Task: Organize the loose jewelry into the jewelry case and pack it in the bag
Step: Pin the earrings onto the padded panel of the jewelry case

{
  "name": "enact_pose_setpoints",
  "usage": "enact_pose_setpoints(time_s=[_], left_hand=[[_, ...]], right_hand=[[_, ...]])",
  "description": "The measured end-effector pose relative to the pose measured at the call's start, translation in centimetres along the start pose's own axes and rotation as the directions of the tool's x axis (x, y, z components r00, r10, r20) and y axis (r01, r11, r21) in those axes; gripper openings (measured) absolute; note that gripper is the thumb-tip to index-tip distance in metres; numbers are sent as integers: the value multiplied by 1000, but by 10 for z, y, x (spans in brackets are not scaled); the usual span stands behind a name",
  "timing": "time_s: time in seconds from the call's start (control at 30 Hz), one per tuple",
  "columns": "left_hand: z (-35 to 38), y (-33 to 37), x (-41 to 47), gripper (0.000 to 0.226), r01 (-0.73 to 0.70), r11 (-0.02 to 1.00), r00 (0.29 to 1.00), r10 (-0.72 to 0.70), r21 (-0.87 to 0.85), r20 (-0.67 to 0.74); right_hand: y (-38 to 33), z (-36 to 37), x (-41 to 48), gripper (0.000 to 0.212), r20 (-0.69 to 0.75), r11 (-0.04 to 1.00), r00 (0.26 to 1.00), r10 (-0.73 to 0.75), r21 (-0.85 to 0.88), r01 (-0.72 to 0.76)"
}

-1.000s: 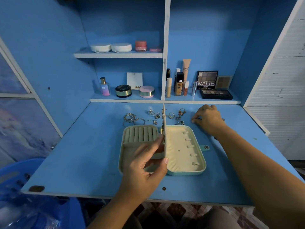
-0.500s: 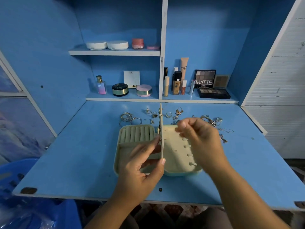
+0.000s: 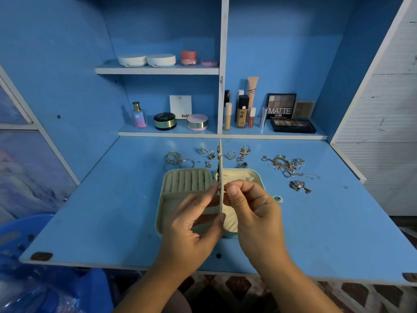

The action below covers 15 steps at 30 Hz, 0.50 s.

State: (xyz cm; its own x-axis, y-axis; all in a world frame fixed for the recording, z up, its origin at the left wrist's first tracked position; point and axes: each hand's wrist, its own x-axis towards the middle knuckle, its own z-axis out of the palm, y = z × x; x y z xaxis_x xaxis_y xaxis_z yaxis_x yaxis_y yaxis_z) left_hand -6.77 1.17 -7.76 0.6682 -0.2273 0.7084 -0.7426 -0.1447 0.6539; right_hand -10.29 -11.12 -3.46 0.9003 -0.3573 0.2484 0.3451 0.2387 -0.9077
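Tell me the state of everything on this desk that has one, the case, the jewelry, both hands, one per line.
Jewelry case, open, lying flat on the desk.
Divider, upright, held by the left hand.
Ring slots, empty.
Snap tab, unfastened.
Right hand, pinches a small piece at the divider.
Chains, loose, tangled on the desk.
Rings, loose on the desk.
Eyeshadow palette, open.

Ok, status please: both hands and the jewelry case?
Left hand holds divider upright. Right hand pinches small piece against it. Jewelry case open, loose jewelry behind it. Nothing blocking.
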Motion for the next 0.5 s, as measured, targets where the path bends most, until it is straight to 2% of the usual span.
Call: enact_pose_setpoints(time_s=[0.17,0.5], left_hand=[[0,1,0,55,7,1000,1000,-7,-19,2],[0,0,0,53,-18,1000,1000,18,7,6]], right_hand=[[5,0,-1,19,-65,999,998,6,33,-4],[7,5,-1,20,-53,999,997,-49,1,49]])
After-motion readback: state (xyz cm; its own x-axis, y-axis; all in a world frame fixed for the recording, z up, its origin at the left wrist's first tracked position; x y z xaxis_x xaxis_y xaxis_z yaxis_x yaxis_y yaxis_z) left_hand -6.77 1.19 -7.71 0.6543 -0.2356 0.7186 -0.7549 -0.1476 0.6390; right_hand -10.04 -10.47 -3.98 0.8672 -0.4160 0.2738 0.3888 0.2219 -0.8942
